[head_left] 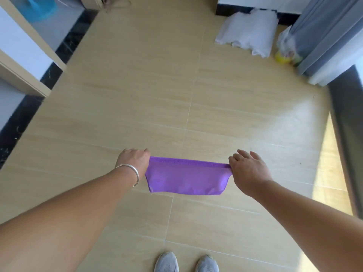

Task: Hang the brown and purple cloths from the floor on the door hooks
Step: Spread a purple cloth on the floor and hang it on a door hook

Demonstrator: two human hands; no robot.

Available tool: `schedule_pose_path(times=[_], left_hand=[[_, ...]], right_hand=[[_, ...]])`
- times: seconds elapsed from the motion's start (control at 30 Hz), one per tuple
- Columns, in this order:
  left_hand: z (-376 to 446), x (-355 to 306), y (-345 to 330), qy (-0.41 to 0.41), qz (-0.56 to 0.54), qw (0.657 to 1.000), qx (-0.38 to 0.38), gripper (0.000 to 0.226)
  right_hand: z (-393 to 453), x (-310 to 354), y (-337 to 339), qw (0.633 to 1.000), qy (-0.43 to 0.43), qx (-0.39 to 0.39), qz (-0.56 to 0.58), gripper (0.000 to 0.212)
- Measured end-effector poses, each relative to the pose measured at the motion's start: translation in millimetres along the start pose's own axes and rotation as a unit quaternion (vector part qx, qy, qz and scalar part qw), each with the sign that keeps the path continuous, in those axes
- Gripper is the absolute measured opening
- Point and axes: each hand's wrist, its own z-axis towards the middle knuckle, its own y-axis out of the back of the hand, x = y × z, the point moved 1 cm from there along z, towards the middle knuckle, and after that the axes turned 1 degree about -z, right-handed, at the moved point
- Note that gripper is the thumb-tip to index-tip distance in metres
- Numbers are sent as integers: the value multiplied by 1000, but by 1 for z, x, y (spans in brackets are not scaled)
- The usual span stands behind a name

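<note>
— Head view, looking down: what have you got?

— My left hand (134,160) and my right hand (247,169) hold the purple cloth (186,177) stretched between them at lower centre, above the tan floor (157,95).

— How are your fingers?

— Left ones are curled tight on the cloth's left end. On the right, thumb and a finger pinch the right corner; the other fingers spread loose.

— Anything else?

— A silver bangle (131,171) on my left wrist, my grey shoes (186,263) at the bottom edge, a white bundle (249,34) upper right beside a grey curtain (324,32). I can't see a brown cloth.
</note>
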Motion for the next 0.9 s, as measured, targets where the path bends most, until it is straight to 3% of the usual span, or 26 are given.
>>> schedule_pose_path(times=[0.17, 0.3, 0.53, 0.9], left_hand=[[-21, 35, 116, 17, 21, 999, -31, 31], [-44, 66, 215, 7, 43, 994, -96, 34], [-102, 115, 385, -7, 47, 980, -192, 59], [-220, 162, 599, -1, 63, 944, -323, 45]], right_hand=[[-18, -33, 114, 999, -15, -43, 7, 36], [-44, -62, 213, 996, -32, -84, 11, 38], [-101, -119, 387, 983, -66, -173, -14, 31], [-202, -189, 596, 946, -124, -286, -85, 23]])
